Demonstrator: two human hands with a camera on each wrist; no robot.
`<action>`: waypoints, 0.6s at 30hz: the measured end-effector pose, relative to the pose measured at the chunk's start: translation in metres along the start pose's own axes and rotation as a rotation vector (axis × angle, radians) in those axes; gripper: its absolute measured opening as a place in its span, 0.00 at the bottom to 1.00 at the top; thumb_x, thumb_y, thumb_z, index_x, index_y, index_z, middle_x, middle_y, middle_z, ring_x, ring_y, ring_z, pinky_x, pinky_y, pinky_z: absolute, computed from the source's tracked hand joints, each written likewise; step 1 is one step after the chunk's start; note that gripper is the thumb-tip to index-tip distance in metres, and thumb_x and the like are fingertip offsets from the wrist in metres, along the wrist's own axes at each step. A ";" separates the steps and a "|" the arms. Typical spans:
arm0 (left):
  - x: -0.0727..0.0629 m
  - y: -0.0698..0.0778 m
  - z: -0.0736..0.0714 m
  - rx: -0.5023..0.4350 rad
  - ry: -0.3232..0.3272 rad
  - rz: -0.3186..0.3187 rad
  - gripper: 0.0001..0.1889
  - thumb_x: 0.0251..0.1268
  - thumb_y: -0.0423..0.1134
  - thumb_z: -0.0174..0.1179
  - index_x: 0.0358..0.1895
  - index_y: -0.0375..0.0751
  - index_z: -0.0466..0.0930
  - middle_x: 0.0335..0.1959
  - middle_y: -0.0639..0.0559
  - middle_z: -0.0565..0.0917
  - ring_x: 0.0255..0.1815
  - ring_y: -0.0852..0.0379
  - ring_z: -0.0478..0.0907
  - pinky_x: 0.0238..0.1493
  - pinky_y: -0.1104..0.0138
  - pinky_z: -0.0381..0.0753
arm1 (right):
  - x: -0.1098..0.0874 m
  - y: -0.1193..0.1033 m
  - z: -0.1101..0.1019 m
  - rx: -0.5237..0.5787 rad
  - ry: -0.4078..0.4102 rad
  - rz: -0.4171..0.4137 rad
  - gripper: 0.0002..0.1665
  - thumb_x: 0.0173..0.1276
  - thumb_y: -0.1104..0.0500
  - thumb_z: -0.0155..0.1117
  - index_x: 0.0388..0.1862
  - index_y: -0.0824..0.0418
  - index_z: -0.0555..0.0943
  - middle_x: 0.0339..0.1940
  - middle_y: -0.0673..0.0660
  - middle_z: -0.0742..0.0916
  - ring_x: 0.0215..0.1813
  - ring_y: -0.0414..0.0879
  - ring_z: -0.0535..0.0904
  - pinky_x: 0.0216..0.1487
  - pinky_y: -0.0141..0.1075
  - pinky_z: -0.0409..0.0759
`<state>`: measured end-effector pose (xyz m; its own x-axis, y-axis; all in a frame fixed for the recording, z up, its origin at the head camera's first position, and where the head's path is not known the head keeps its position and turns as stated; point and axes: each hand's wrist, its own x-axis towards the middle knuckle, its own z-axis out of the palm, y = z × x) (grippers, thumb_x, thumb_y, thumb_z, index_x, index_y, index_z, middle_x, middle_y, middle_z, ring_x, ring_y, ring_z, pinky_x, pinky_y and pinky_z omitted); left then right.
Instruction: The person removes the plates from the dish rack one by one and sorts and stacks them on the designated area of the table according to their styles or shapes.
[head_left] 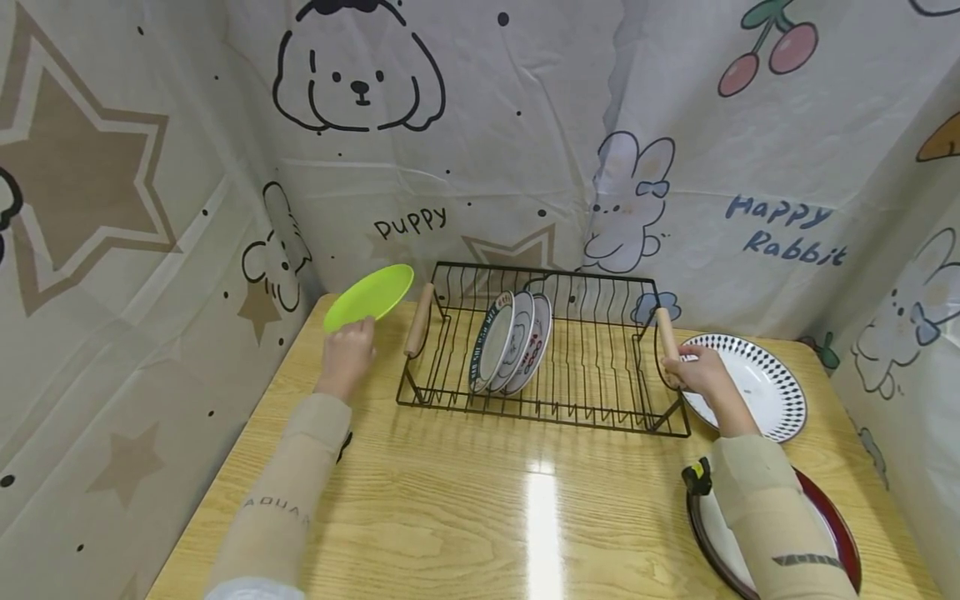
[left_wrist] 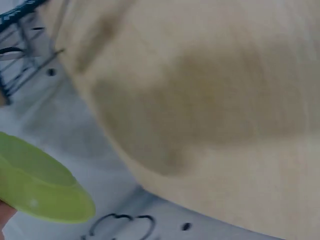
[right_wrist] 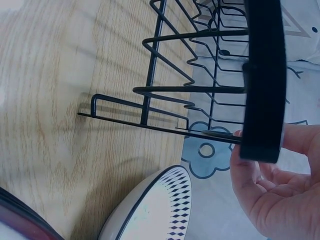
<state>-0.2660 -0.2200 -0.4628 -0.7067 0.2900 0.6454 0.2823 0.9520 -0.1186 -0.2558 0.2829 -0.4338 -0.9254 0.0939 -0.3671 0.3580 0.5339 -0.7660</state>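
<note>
My left hand (head_left: 349, 357) grips the edge of a lime-green plate (head_left: 371, 296), holding it tilted above the table, left of the dish rack. In the left wrist view the green plate (left_wrist: 42, 185) shows at the lower left, with only a bit of the hand beside it. The black wire dish rack (head_left: 592, 408) has wooden handles at both ends. My right hand (head_left: 701, 371) holds the right wooden handle (head_left: 667, 335). Three patterned plates (head_left: 491, 342) stand on edge in the rack, left of its middle. In the right wrist view, fingers (right_wrist: 245, 172) curl at the rack's end.
A white plate with a black diamond rim (head_left: 757, 383) lies right of the rack. Nearer, a dark-red-rimmed plate (head_left: 843, 533) is partly hidden under my right forearm. Printed cloth (head_left: 480, 167) hangs behind and beside the wooden table (head_left: 435, 500).
</note>
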 end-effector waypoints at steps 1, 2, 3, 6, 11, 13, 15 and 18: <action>-0.003 -0.002 0.003 0.013 -0.010 0.011 0.11 0.41 0.22 0.61 0.33 0.26 0.78 0.16 0.40 0.79 0.12 0.50 0.71 0.10 0.63 0.70 | 0.001 0.000 0.000 -0.005 0.001 0.000 0.35 0.69 0.59 0.50 0.65 0.81 0.53 0.42 0.67 0.75 0.31 0.43 0.77 0.33 0.31 0.79; -0.006 -0.004 0.006 0.026 -0.020 0.021 0.09 0.42 0.22 0.61 0.32 0.26 0.78 0.16 0.40 0.78 0.11 0.50 0.72 0.10 0.63 0.70 | 0.001 0.000 0.000 -0.009 0.002 0.000 0.36 0.69 0.59 0.50 0.65 0.80 0.53 0.42 0.67 0.75 0.32 0.44 0.77 0.34 0.32 0.79; -0.009 -0.006 0.009 0.039 -0.029 0.030 0.07 0.44 0.22 0.61 0.31 0.26 0.78 0.15 0.40 0.78 0.11 0.50 0.72 0.09 0.63 0.70 | 0.002 0.001 0.000 -0.013 0.004 0.000 0.36 0.69 0.58 0.51 0.65 0.80 0.53 0.42 0.68 0.75 0.33 0.45 0.77 0.34 0.32 0.79; -0.018 -0.009 0.016 0.063 -0.061 0.053 0.04 0.47 0.22 0.58 0.29 0.26 0.77 0.16 0.39 0.79 0.12 0.49 0.73 0.09 0.61 0.71 | 0.001 0.001 0.000 -0.027 0.011 0.000 0.36 0.68 0.58 0.51 0.65 0.80 0.53 0.44 0.69 0.74 0.36 0.49 0.78 0.36 0.35 0.79; -0.026 -0.011 0.024 0.078 -0.127 0.070 0.03 0.51 0.21 0.55 0.29 0.26 0.77 0.18 0.38 0.80 0.14 0.48 0.75 0.12 0.60 0.74 | 0.002 0.003 0.000 -0.040 0.020 -0.004 0.35 0.68 0.57 0.50 0.65 0.80 0.55 0.46 0.71 0.74 0.38 0.50 0.77 0.39 0.38 0.79; -0.028 -0.010 0.026 0.084 -0.149 0.077 0.03 0.52 0.21 0.55 0.28 0.27 0.77 0.18 0.38 0.80 0.15 0.49 0.75 0.12 0.61 0.74 | 0.003 0.004 0.000 -0.042 0.019 -0.006 0.35 0.68 0.57 0.50 0.65 0.80 0.55 0.46 0.71 0.74 0.37 0.48 0.77 0.40 0.39 0.79; -0.029 -0.009 0.026 0.090 -0.170 0.085 0.03 0.53 0.21 0.55 0.27 0.27 0.77 0.18 0.38 0.80 0.14 0.49 0.75 0.12 0.61 0.74 | 0.003 0.004 0.000 -0.043 0.015 -0.009 0.35 0.68 0.57 0.51 0.65 0.80 0.55 0.46 0.71 0.74 0.35 0.46 0.76 0.40 0.39 0.79; -0.030 -0.008 0.027 0.094 -0.195 0.093 0.03 0.54 0.21 0.55 0.27 0.27 0.77 0.18 0.39 0.80 0.15 0.49 0.75 0.12 0.61 0.74 | 0.002 0.003 0.000 -0.057 0.014 -0.007 0.35 0.69 0.57 0.51 0.64 0.80 0.55 0.45 0.70 0.75 0.33 0.45 0.75 0.40 0.40 0.78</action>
<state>-0.2645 -0.2339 -0.5017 -0.7952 0.3812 0.4715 0.2963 0.9228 -0.2463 -0.2561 0.2849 -0.4368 -0.9296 0.1020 -0.3543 0.3447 0.5816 -0.7368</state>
